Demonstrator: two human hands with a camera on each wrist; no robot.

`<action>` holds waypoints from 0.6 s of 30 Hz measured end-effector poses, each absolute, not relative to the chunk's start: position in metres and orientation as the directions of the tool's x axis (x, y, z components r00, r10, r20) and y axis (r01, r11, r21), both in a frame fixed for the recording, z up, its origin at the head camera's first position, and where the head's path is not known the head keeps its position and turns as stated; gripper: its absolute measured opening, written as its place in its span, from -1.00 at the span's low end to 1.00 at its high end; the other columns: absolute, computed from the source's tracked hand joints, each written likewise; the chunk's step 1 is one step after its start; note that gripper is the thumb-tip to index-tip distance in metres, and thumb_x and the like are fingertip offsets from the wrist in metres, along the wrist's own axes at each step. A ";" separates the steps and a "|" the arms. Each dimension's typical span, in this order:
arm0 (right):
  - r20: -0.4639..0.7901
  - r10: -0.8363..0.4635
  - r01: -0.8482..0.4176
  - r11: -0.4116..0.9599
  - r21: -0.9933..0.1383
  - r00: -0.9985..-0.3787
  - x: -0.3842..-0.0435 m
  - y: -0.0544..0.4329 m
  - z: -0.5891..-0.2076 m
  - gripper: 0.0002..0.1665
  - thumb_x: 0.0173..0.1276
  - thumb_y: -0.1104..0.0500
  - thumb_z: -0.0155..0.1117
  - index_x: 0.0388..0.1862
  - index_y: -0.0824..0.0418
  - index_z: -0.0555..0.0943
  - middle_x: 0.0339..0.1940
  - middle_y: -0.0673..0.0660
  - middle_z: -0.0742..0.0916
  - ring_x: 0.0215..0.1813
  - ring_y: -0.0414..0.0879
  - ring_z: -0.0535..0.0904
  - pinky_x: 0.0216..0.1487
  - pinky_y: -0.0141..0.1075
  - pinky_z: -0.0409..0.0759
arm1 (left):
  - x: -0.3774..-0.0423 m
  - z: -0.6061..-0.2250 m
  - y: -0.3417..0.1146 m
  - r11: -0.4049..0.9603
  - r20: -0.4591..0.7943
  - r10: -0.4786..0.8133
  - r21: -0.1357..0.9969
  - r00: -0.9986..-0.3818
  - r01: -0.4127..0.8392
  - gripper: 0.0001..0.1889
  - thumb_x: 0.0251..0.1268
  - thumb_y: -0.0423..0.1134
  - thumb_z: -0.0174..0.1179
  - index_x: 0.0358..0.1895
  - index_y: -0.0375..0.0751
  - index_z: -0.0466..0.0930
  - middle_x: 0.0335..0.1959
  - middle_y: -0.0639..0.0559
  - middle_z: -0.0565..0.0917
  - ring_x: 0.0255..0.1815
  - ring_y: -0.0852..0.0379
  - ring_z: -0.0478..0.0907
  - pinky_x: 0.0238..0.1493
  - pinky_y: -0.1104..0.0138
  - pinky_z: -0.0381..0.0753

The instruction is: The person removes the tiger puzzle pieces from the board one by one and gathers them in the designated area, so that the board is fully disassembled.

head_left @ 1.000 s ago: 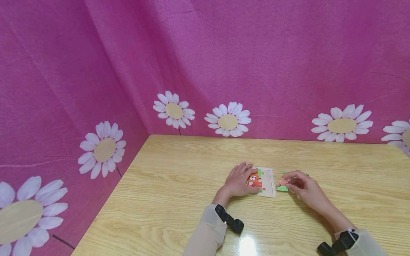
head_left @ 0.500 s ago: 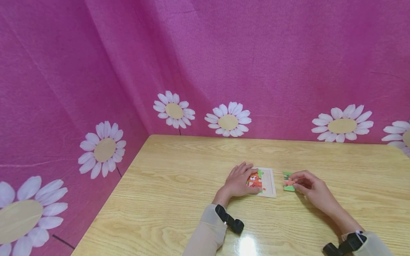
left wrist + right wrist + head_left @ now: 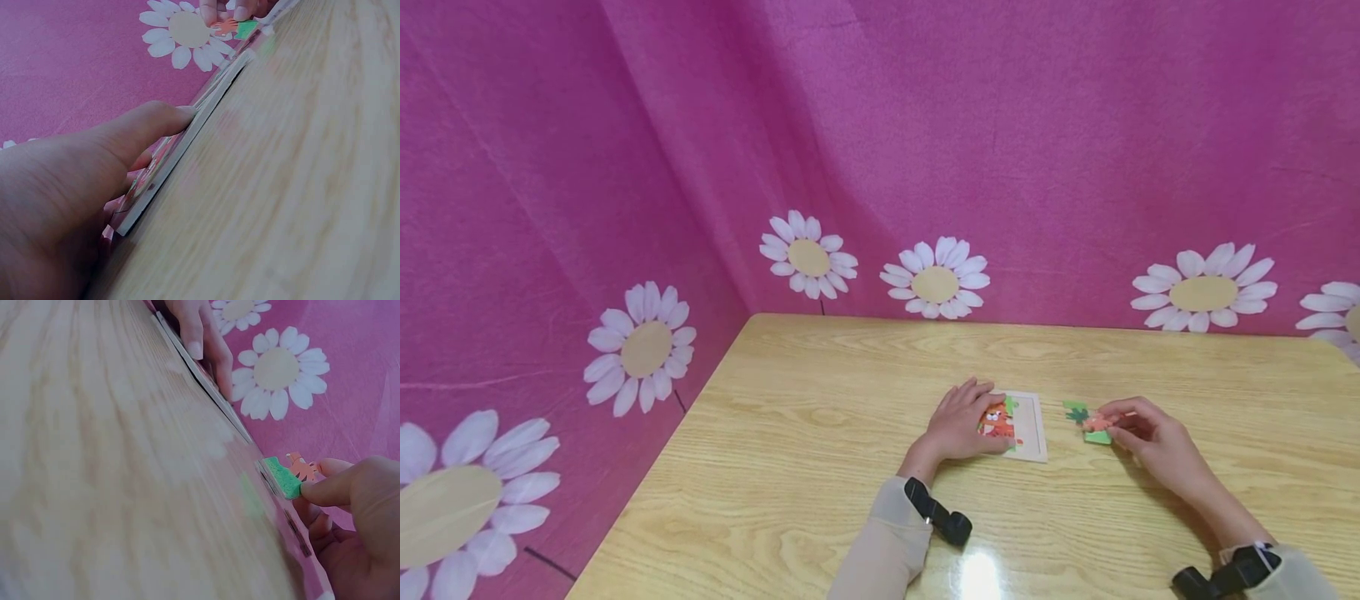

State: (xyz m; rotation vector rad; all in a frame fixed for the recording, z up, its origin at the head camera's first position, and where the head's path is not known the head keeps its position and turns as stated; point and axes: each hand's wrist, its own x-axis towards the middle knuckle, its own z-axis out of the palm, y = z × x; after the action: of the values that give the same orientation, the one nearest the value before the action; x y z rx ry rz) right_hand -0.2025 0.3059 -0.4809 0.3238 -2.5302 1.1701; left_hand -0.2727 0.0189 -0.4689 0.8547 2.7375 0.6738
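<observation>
A small wooden jigsaw puzzle board (image 3: pixel 1033 427) with a pale frame lies on the table, an orange cartoon animal on its filled left part. My left hand (image 3: pixel 961 423) spans that part and holds the board. In the left wrist view the thumb (image 3: pixel 165 117) lies on its near edge. My right hand (image 3: pixel 1161 442) pinches an orange and green puzzle piece (image 3: pixel 1097 425) between thumb and fingers, to the right of the board. Tilted up in the right wrist view, this green-edged piece (image 3: pixel 284 478) is close over the table. Beside it lies a piece with a dark green leaf (image 3: pixel 1073 410).
The wooden table (image 3: pixel 820 433) ends at a pink cloth backdrop (image 3: pixel 1060 150) printed with white daisies, behind and on the left. Each wrist wears a black strap with a small camera (image 3: pixel 953 529). A bare recess shows at the board's right side.
My right hand has moved to the right, away from the board, with the orange and green piece. More of the leaf piece now shows. My left hand has stayed put.
</observation>
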 end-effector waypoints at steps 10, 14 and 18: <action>0.405 -0.046 -0.335 0.649 -0.683 -0.913 -0.202 0.319 -0.482 -0.71 0.27 0.46 0.28 -0.03 0.28 0.60 -0.23 -0.46 0.58 -0.28 -0.56 0.52 -0.32 -0.68 0.51 | -0.275 -0.470 0.019 0.735 -0.050 0.582 0.459 -0.812 0.498 -0.24 0.22 0.18 0.23 0.48 0.14 0.24 0.58 0.18 0.12 0.65 0.13 -0.14 0.67 0.23 -0.16; 0.390 -0.036 -0.318 0.651 -0.689 -0.920 -0.201 0.325 -0.482 -0.71 0.28 0.43 0.28 -0.02 0.29 0.59 -0.25 -0.45 0.58 -0.30 -0.55 0.52 -0.34 -0.66 0.50 | -0.274 -0.470 0.019 0.731 -0.050 0.583 0.467 -0.811 0.498 -0.24 0.22 0.18 0.23 0.48 0.14 0.24 0.59 0.18 0.11 0.65 0.13 -0.15 0.67 0.22 -0.16; 0.389 -0.023 -0.306 0.662 -0.684 -0.921 -0.202 0.331 -0.483 -0.70 0.28 0.44 0.28 0.00 0.30 0.59 -0.28 -0.42 0.58 -0.31 -0.56 0.52 -0.36 -0.65 0.49 | -0.274 -0.471 0.019 0.730 -0.049 0.582 0.472 -0.811 0.495 -0.24 0.21 0.19 0.23 0.48 0.14 0.24 0.59 0.18 0.11 0.65 0.13 -0.15 0.67 0.22 -0.17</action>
State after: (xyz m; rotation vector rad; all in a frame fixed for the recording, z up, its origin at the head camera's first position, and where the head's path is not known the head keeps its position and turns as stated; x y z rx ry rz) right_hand -0.2021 0.3306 -0.4835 0.2600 -2.5326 1.1339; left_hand -0.2741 0.0186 -0.4708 0.8625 2.7385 0.6647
